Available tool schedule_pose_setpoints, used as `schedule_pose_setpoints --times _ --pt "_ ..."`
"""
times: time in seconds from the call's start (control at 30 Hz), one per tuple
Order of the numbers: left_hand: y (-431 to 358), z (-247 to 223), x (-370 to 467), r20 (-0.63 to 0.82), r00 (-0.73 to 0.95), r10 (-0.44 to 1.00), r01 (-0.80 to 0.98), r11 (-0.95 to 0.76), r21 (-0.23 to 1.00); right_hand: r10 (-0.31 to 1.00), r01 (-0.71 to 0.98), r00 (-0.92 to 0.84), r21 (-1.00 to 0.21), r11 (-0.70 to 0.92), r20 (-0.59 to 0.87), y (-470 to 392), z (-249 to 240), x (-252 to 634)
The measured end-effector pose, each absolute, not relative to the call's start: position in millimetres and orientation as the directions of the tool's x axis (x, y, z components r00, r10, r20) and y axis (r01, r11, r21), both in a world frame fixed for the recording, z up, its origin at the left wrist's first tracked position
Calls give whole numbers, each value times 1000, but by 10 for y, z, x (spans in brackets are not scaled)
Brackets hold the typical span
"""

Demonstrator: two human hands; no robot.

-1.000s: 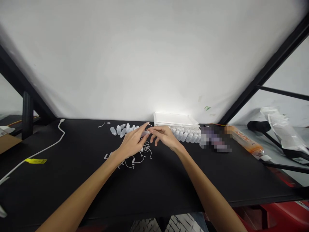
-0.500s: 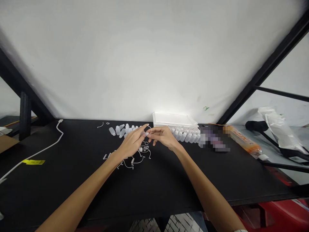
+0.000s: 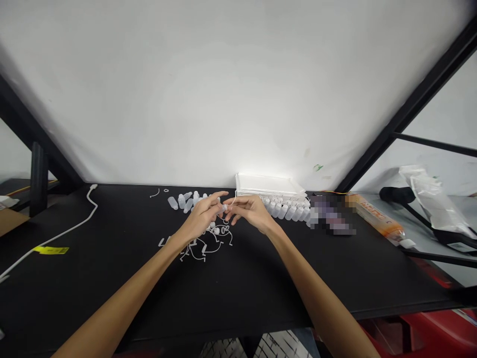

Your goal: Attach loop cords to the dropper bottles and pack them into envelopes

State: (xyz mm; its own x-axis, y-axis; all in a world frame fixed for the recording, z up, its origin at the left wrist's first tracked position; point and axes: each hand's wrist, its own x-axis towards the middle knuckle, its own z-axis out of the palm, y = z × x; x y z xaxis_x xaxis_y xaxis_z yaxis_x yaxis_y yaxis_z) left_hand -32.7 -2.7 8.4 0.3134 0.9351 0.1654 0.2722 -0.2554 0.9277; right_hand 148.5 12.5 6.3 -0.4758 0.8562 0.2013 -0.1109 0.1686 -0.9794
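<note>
My left hand [image 3: 199, 220] is closed on a small translucent white bottle [image 3: 224, 209], held just above the black table. At the bottle's end, the fingertips of my right hand [image 3: 251, 213] are pinched together, with a thin white bendy strip [image 3: 235, 195] sticking up from them. Whether the strip joins the bottle is too small to tell. Behind my left hand lie several loose bottles [image 3: 173, 203]. Beyond my right wrist, more bottles with white tops [image 3: 290, 213] lie in a row. Under my hands are scattered thin white strips [image 3: 212, 251] and small round white caps [image 3: 216, 230].
A stack of white flat trays or boxes [image 3: 270, 184] stands against the wall. White cable [image 3: 63, 233] and a yellow tag [image 3: 52, 250] lie at left. An orange-and-clear package [image 3: 378, 217] is at right, near a blurred-out item [image 3: 333, 214]. Black metal frame bars [image 3: 406, 94] slope at the sides.
My left hand has shifted slightly, and its fingers have curled a little more around the bottle. The thin strip at my right fingertips now points up more steeply.
</note>
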Motion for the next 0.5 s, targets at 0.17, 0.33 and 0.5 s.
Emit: schedule_pose_setpoints --times 0.17,0.33,0.5 --pt "-18 54 -334 241 347 906 346 -362 865 853 -45 -475 -974 221 215 146 41 1497" --pt "-16 27 -339 333 385 861 455 -491 743 859 -3 -458 -967 256 229 152 24 1486" --pt "-23 31 -332 377 399 836 504 -543 671 880 -11 -404 -963 269 251 165 -2 1482"
